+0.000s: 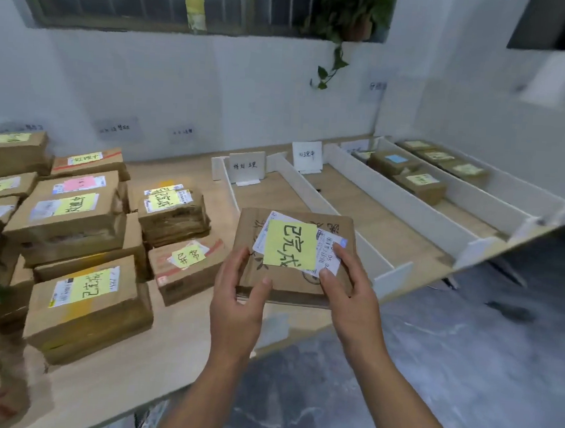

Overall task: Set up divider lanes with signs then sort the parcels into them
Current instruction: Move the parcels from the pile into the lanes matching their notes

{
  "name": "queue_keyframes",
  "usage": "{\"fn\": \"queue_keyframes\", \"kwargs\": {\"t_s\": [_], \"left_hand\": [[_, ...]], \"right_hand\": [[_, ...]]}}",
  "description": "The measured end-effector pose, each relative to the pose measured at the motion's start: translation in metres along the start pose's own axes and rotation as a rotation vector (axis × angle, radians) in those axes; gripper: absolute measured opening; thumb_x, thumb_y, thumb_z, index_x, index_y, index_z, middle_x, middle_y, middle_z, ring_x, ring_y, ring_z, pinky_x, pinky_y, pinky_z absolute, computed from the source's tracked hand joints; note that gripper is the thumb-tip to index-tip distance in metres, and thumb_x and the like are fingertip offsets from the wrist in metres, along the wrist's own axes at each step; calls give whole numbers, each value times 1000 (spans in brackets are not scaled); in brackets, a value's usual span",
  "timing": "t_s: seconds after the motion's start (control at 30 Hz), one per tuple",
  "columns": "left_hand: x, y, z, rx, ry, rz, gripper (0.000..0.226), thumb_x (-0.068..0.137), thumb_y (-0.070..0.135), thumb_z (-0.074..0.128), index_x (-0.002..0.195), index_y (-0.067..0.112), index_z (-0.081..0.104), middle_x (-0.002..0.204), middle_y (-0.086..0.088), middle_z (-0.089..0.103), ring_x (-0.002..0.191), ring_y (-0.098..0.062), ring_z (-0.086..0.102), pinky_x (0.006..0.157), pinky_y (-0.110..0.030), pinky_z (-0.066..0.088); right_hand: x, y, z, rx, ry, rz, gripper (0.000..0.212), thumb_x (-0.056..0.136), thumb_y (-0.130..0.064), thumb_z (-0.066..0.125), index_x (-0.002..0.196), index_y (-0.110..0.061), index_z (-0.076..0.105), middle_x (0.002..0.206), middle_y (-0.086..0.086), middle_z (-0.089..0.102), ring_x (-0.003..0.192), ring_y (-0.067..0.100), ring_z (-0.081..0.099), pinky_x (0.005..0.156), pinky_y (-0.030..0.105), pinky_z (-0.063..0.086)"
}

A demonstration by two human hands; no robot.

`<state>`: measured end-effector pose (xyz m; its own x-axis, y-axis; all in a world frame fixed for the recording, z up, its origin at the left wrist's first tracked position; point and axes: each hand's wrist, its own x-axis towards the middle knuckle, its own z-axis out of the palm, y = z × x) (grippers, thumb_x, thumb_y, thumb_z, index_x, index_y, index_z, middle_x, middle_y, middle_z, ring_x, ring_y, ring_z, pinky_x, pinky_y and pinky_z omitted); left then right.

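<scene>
A flat cardboard parcel [336,223] with a white shipping label and a yellow handwritten note is held above the table's front edge. My left hand [236,300] grips its near left corner, thumb on top. My right hand [352,291] grips the near right side, thumb on the label. White divider boards [388,200] form several lanes on the right half of the wooden table [152,371]. Two white standing signs [246,167] [307,155] stand at the far ends of the left lanes. Several parcels [420,186] lie in the right lanes.
Many unsorted cardboard parcels [86,208] with yellow notes are stacked on the table's left half. Small labels hang on the white wall behind. A trailing plant [333,61] hangs from the window sill. Grey floor lies to the right and front of the table.
</scene>
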<state>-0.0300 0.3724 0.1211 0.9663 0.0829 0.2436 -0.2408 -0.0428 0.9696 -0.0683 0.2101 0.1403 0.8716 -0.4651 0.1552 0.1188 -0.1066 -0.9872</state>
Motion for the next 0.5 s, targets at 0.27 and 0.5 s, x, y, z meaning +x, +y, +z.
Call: {"fn": "queue_keyframes", "kwargs": {"t_s": [0.27,0.5], "left_hand": [[-18,15,99,-18,-202,16,49,79,45,70,122,61,52,138,19,55,128,1,51,110,-40,45],[0,4,177,-7,-373,2,56,78,44,69,127,65,51,144,20,52,131,4,47,108,-29,43]], "right_hand": [[0,5,-98,43,229,42,41,89,-35,73,122,-56,61,144,-17,54,136,7,47,114,44,41],[39,22,-156,47,364,77,39,92,-29,71,120,-54,64,143,-19,53,130,3,51,110,38,46]]}}
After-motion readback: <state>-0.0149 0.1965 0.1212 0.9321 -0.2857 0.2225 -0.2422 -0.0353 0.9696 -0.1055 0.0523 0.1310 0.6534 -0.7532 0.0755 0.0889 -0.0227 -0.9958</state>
